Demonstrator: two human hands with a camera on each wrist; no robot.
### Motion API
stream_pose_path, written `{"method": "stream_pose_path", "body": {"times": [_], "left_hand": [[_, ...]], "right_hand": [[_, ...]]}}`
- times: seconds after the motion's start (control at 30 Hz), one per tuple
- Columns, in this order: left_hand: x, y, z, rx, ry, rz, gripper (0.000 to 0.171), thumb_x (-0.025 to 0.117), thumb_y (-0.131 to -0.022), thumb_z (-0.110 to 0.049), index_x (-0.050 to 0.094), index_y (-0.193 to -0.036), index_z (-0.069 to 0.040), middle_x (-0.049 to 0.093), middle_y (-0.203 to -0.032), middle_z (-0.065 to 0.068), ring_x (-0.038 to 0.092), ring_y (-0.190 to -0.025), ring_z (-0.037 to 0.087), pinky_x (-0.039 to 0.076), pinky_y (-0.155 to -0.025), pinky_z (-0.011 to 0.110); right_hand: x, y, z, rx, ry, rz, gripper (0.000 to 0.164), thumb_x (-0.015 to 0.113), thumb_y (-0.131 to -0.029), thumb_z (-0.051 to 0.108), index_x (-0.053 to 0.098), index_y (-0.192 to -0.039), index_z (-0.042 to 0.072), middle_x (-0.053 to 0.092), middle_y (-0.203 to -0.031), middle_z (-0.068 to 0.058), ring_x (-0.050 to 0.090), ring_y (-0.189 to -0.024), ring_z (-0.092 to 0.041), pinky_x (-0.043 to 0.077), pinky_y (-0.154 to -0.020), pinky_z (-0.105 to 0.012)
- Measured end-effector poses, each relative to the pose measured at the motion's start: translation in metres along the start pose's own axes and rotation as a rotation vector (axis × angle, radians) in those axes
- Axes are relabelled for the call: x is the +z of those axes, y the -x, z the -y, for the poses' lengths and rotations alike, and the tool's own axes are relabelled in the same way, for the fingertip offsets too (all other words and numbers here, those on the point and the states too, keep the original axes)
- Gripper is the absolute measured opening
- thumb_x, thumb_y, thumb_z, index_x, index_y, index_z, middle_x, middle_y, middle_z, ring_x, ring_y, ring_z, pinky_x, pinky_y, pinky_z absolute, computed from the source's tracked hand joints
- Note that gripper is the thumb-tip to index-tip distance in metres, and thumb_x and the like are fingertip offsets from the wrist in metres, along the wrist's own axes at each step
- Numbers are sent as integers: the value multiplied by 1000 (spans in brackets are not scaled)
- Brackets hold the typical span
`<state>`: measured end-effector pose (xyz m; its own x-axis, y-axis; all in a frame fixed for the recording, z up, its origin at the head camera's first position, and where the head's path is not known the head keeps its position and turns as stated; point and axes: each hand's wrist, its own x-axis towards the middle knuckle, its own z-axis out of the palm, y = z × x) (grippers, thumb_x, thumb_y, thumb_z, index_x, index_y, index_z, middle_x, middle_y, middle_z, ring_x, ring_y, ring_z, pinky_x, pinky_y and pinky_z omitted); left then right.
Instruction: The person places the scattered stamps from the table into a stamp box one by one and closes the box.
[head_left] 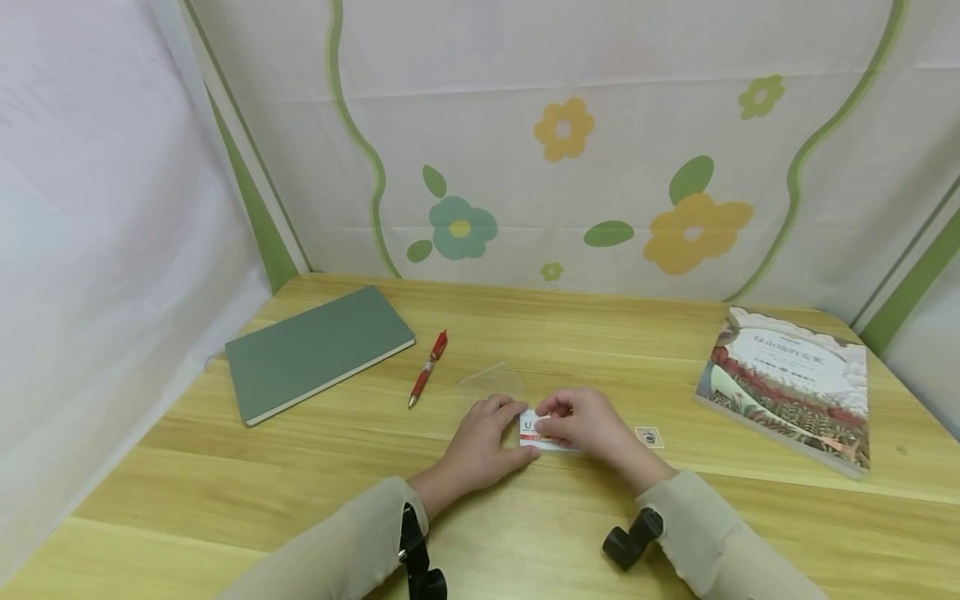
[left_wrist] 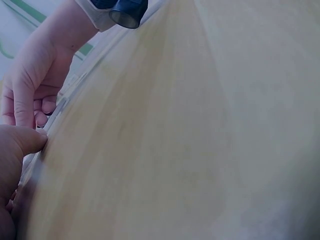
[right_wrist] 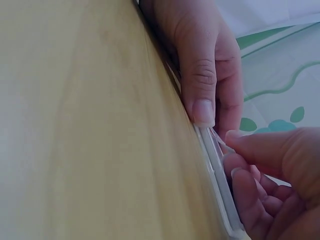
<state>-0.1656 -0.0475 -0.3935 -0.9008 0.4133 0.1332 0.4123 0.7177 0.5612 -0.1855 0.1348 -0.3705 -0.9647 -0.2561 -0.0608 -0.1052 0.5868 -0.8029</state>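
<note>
A small flat white case [head_left: 550, 444] with a red stripe and dark print lies on the table between the two hands. My left hand [head_left: 483, 446] grips its left end, thumb at the near edge and fingers at the far edge. Over the case, my right hand [head_left: 588, 423] pinches a thin pale sliver [right_wrist: 223, 144] at its top between thumb and forefinger; what the sliver is cannot be told. In the right wrist view the case [right_wrist: 220, 187] shows as a thin pale edge. The right hand covers much of the printed face.
A clear flat plastic piece [head_left: 495, 380] lies just beyond the left hand. A red pen [head_left: 427, 371] and a green notebook [head_left: 318, 354] lie to the left. Right of the hands are a small stamp-like square [head_left: 649, 437] and an illustrated book [head_left: 787, 387]. Patterned cloth [head_left: 487, 125] hangs behind.
</note>
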Motion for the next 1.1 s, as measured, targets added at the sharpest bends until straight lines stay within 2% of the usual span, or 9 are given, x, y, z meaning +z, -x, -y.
{"method": "stream_pose_path", "body": {"times": [0.3, 1.1], "left_hand": [[0, -1, 0, 9, 1, -7, 57, 68, -80, -40, 54, -128, -11, 51, -125, 5, 45, -115, 23, 38, -97, 43], [0, 0, 0, 13, 7, -10, 56, 69, -80, -38, 55, -128, -11, 51, -124, 4, 46, -114, 22, 38, -96, 42]], "right_hand": [[4, -1, 3, -16, 114, -35, 8, 73, -76, 12, 69, -83, 11, 55, -68, 2, 48, -65, -12, 40, -54, -22], [7, -1, 6, -23, 193, -55, 7, 72, -75, 12, 68, -81, 13, 53, -68, 1, 46, -63, -13, 39, -54, -25]]}}
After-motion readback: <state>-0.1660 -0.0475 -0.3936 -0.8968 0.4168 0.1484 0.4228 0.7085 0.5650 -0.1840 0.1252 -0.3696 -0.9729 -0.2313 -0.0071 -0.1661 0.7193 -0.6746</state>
